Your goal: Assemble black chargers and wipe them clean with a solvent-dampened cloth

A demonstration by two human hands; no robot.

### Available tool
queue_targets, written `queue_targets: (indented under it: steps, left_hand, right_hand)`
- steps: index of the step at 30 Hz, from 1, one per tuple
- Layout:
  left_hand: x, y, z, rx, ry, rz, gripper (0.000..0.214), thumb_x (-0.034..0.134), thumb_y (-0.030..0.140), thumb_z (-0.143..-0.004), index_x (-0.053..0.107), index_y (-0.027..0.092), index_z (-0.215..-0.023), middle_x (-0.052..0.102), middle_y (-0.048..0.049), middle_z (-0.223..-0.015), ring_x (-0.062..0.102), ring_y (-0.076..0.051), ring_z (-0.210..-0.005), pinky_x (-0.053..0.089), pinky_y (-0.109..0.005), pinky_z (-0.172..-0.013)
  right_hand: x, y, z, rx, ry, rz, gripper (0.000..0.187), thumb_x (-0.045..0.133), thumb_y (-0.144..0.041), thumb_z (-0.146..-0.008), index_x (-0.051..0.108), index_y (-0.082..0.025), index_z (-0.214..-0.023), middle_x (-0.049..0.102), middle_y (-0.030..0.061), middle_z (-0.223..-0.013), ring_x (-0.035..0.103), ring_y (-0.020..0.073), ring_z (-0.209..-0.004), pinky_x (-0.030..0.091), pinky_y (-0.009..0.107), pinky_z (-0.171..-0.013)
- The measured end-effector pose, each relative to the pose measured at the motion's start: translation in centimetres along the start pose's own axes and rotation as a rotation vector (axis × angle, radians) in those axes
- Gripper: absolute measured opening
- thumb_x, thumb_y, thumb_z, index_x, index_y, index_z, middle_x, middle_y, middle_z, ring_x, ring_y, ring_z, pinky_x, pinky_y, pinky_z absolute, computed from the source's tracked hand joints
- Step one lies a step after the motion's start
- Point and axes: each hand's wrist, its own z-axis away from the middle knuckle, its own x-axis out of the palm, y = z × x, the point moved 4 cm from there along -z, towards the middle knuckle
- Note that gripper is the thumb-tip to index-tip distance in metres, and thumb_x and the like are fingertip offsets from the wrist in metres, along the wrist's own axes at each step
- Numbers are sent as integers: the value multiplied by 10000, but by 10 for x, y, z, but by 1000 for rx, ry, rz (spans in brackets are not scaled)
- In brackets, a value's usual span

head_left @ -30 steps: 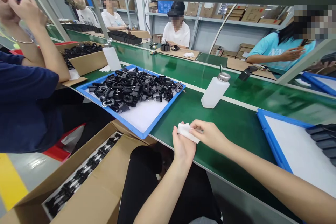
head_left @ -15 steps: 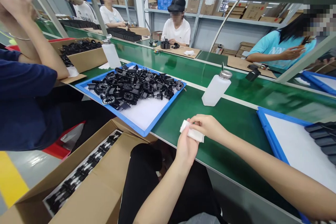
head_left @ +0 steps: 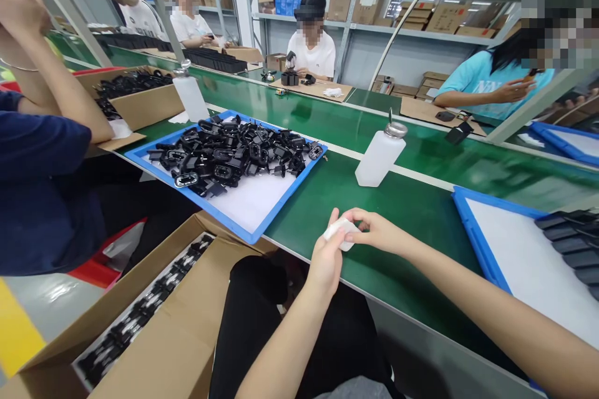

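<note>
green workbench [head_left: 412, 212], blue tray [head_left: 253, 206], white wipe [head_left: 339, 232]

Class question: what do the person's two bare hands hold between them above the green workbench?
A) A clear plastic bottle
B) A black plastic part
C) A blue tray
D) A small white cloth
D: the small white cloth is gripped between the left hand and the right hand, above the green workbench.

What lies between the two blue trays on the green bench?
In the head view, a white dispensing bottle stands there, and nearer the bench edge the left hand and right hand hold a white cloth.
</note>
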Motion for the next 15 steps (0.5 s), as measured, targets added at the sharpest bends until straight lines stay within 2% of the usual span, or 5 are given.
queue_targets:
  steps: [2,6,10,12,15]
  left_hand:
    - [-1,3,-1,-44,-7,-39,215,542,189,-686,598,137,-887,475,-59,-1137,450,-200,-1015,365,-253,-838]
    - [-2,6,-6,-109,3,37,199,482,192,-725,600,136,-875,565,-67,-963,514,-159,-891,415,-218,-734]
    - [-1,2,-11,-76,86,137,216,409,268,-780,559,217,-927,558,-36,-949,541,-126,-778,431,-194,-585]
    - [0,1,-12,-18,115,165,227,382,287,-796,533,245,-960,547,-28,-970,540,-122,-792,435,-212,-633]
    - [0,-2,-15,23,121,165,238,376,273,-798,513,244,-991,543,-32,-986,535,-125,-835,415,-243,-741]
  right_hand:
    - [3,3,-1,28,-62,-139,223,598,-342,-607,533,-157,-714,504,6,-728,469,144,-648,359,251,-564]
    - [10,8,2,155,-159,-485,241,659,-312,-573,513,-148,-675,512,-17,-632,477,114,-584,355,219,-525]
    - [20,15,5,252,-38,-882,331,685,-333,-562,519,-154,-785,567,20,-717,531,138,-640,411,243,-577]
    - [26,18,5,253,64,-1014,365,697,-322,-555,531,-153,-832,568,12,-696,524,111,-604,420,219,-567]
    - [34,20,3,264,189,-1065,258,691,-247,-567,557,-144,-762,537,-16,-580,484,72,-515,403,164,-490]
